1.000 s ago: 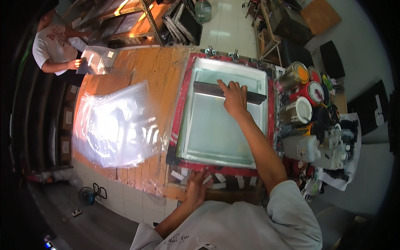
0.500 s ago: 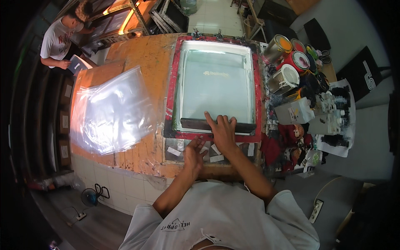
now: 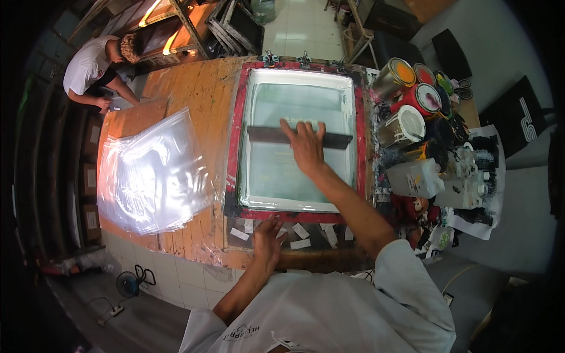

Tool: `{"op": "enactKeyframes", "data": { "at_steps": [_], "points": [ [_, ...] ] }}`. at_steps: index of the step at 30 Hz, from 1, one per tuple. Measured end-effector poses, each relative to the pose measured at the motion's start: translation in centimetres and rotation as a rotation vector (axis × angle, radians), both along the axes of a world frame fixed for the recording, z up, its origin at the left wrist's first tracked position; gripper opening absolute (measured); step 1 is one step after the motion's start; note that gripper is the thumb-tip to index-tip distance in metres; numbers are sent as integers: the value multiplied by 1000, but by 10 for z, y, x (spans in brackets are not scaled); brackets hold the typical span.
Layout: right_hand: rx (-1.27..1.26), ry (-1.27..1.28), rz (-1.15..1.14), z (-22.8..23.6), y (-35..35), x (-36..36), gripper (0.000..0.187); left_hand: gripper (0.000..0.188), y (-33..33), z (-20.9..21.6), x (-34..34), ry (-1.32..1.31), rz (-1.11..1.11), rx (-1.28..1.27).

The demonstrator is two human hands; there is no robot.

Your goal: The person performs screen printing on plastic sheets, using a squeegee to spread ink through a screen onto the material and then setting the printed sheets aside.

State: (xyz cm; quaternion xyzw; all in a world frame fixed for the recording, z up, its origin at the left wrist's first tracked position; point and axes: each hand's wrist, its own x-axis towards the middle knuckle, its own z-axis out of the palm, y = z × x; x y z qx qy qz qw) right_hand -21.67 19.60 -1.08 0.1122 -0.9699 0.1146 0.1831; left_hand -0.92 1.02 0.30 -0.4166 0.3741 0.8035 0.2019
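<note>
A screen-printing frame point(image 3: 233, 159) with red-taped edges lies on the wooden table in front of me. Its pale green mesh point(image 3: 276, 182) has white ink along the borders and faint lettering. My right hand point(image 3: 307, 144) grips a long dark squeegee point(image 3: 262, 134), which lies crosswise over the mesh, a little beyond its middle. The fingers lie over the blade's top, the index stretched out. At the frame's near edge, my left hand point(image 3: 268, 241) touches the red border with its fingertips, thumb apart and palm turned to the right.
Clear plastic bags point(image 3: 153, 176) are stacked at left. Ink cans point(image 3: 406, 126) and plastic bottles point(image 3: 415, 176) crowd the right side. Clamps point(image 3: 303, 59) hold the frame's far edge. White strips point(image 3: 300, 243) lie on the near board. Another person point(image 3: 94, 67) bends over at far left.
My right hand has pushed the squeegee from the near end of the mesh to beyond its middle. The left hand stays at the near edge. The other person has bent lower.
</note>
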Motion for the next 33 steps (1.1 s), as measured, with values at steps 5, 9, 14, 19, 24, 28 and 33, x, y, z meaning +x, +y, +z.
{"op": "enactKeyframes", "data": {
  "at_steps": [5, 9, 14, 19, 24, 28, 33],
  "points": [
    [103, 4, -88, -4, 26, -110, 72, 46, -2, -5, 3, 13, -22, -2],
    [100, -189, -62, 10, 40, -152, 81, 37, -2, -3, 6, 14, 0, 4],
    [-12, -508, 103, 48, 36, -74, 76, 31, -3, 6, 6, 43, 16, 24],
    [-121, -423, 153, 92, 2, 84, 81, 25, -6, 26, 3, 125, 24, 35],
    [42, -248, 15, 147, -29, 151, 79, 25, -9, 76, -14, 330, -3, 52],
    [94, -38, -14, 202, -28, 132, 71, 24, -15, 129, -44, 575, -14, 143],
    [80, 142, 39, 278, 3, 53, 47, 20, -19, 154, -132, 1059, -65, 171]
  ]
}}
